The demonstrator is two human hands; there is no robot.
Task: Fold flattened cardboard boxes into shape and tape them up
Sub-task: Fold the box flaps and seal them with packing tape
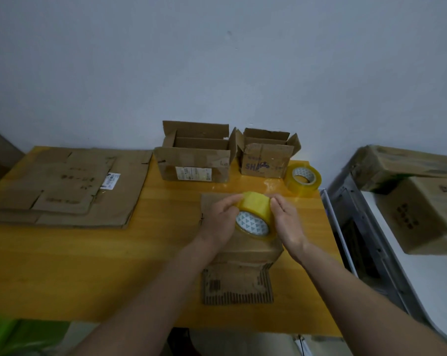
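Observation:
Both hands hold a yellow tape roll [256,212] above a small cardboard box [239,255] on the wooden table [89,265]. My left hand [221,220] grips the roll's left side, fingers curled over its top. From the right, my right hand [286,222] touches the roll, its fingertips at the roll's upper edge. The box's lower flap with a barcode lies flat toward me. A stack of flattened boxes [71,186] lies at the table's left.
Two folded open-topped boxes [195,163] [266,158] stand at the back against the wall. A second tape roll [304,179] lies at the back right. Beyond the table's right edge, taped cartons [417,201] sit on a white surface.

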